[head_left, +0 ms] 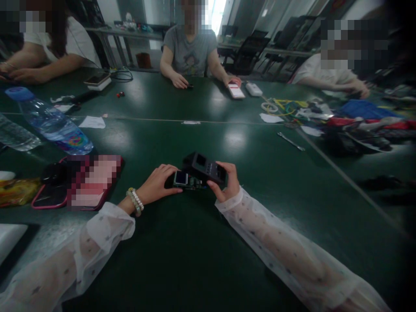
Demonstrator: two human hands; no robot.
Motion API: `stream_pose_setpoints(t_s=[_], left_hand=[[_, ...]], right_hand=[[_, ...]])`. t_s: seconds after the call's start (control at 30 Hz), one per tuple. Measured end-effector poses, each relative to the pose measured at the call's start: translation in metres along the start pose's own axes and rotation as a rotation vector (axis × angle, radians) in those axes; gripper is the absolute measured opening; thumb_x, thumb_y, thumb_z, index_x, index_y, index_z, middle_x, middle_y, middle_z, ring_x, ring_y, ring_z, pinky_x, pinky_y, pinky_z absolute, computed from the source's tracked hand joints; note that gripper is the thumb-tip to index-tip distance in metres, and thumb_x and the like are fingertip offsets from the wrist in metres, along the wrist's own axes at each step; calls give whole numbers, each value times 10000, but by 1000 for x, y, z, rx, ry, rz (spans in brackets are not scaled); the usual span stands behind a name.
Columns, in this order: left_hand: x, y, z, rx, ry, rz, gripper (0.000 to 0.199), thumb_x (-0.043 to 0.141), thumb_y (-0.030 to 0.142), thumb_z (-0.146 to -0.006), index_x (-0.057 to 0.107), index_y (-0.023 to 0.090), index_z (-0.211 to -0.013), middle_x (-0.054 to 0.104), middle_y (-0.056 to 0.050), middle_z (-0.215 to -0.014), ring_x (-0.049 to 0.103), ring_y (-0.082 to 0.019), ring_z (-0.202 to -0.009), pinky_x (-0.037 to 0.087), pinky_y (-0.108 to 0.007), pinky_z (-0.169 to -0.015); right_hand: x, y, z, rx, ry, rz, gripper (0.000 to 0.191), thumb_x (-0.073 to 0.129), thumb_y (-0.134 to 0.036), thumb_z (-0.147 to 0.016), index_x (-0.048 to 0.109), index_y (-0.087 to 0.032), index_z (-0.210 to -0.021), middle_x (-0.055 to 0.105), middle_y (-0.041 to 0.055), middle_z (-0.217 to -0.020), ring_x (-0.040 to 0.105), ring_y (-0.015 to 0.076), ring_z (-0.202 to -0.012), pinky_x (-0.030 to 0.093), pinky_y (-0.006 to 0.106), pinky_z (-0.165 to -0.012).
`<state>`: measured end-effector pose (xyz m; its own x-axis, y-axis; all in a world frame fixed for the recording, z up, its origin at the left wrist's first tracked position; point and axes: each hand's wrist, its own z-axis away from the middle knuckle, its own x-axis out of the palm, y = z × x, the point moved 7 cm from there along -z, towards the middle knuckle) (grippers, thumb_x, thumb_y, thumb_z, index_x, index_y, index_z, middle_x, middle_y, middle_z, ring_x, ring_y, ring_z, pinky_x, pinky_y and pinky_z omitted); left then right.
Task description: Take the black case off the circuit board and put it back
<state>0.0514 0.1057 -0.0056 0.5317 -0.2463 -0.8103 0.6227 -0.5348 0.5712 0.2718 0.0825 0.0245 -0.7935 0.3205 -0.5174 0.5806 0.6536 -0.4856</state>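
Observation:
Between my hands are a green circuit board and a black plastic casing. My left hand (159, 185) grips the left end of the circuit board (191, 182), which carries a small rectangular screen (181, 178). Thumb and fingers of my right hand (226, 180) close around the right end of the black casing (208, 167), which has a square window and a row of small marks or holes. The casing is tilted and overlaps the board's upper right part; whether the two touch, I cannot tell.
At the left stand a water bottle (55, 123) and a phone in a pink-edged case (94, 182). A wrench (290, 141) lies right of centre. Cables (286, 106) and a blue bundle (365, 110) are piled far right. Several people sit around the green table (201, 260).

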Motion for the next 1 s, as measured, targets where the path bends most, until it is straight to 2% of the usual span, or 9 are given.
stream_pose_setpoints(t_s=[0.13, 0.23, 0.3, 0.4, 0.57, 0.77, 0.93, 1.0], left_hand=[[-2, 2, 0, 0, -11, -2, 562, 654, 600, -836, 541, 202, -1217, 569, -107, -1286, 507, -288, -1150, 439, -464, -947], [-2, 2, -1, -6, -22, 2, 565, 646, 611, -838, 545, 203, -1216, 570, -107, -1283, 508, -288, -1151, 441, -462, -944], [-2, 2, -1, -7, -23, -1, 562, 642, 612, -840, 545, 204, -1215, 572, -106, -1279, 506, -288, -1150, 442, -462, -941], [-1, 2, -1, 5, -12, -15, 550, 647, 601, -843, 541, 208, -1213, 575, -101, -1271, 508, -285, -1145, 443, -461, -941], [0, 2, 0, 9, 3, -33, 545, 654, 585, -845, 530, 204, -1214, 582, -100, -1261, 509, -285, -1139, 446, -461, -943], [-1, 3, -1, -5, -9, -30, 548, 656, 582, -845, 533, 197, -1215, 577, -107, -1272, 507, -290, -1148, 453, -465, -942], [-1, 4, -1, 1, -11, -31, 551, 649, 584, -850, 527, 197, -1223, 575, -105, -1272, 507, -287, -1145, 455, -467, -940], [0, 4, -1, 0, -13, -36, 557, 643, 592, -850, 525, 197, -1224, 576, -106, -1271, 509, -290, -1142, 458, -469, -932]], right_hand=[[-1, 27, 5, 215, 75, 31, 523, 608, -466, -849, 432, -236, -1284, 533, 140, -1173, 530, 320, -1090, 464, 562, -942], [9, 55, 12, 383, 26, 30, 534, 601, -505, -846, 455, -203, -1263, 543, 155, -1176, 539, 316, -1088, 464, 548, -962], [16, 66, 14, 438, -32, 59, 540, 613, -508, -833, 473, -195, -1251, 557, 159, -1170, 543, 319, -1085, 472, 541, -947], [20, 66, 12, 387, -105, 142, 515, 636, -438, -817, 491, -205, -1253, 580, 149, -1184, 539, 334, -1104, 468, 554, -935], [16, 52, 4, 281, -88, 240, 605, 692, -342, -766, 467, -182, -1305, 607, 154, -1159, 560, 351, -1096, 436, 585, -950], [16, 54, 5, 293, -96, 236, 592, 700, -344, -774, 480, -195, -1303, 596, 163, -1189, 553, 362, -1109, 433, 601, -950], [20, 58, 7, 313, -158, 228, 542, 715, -333, -759, 523, -202, -1249, 606, 157, -1172, 556, 363, -1076, 480, 586, -896], [19, 56, 7, 294, -137, 199, 523, 714, -357, -763, 529, -203, -1228, 613, 154, -1156, 564, 353, -1057, 485, 582, -901]])
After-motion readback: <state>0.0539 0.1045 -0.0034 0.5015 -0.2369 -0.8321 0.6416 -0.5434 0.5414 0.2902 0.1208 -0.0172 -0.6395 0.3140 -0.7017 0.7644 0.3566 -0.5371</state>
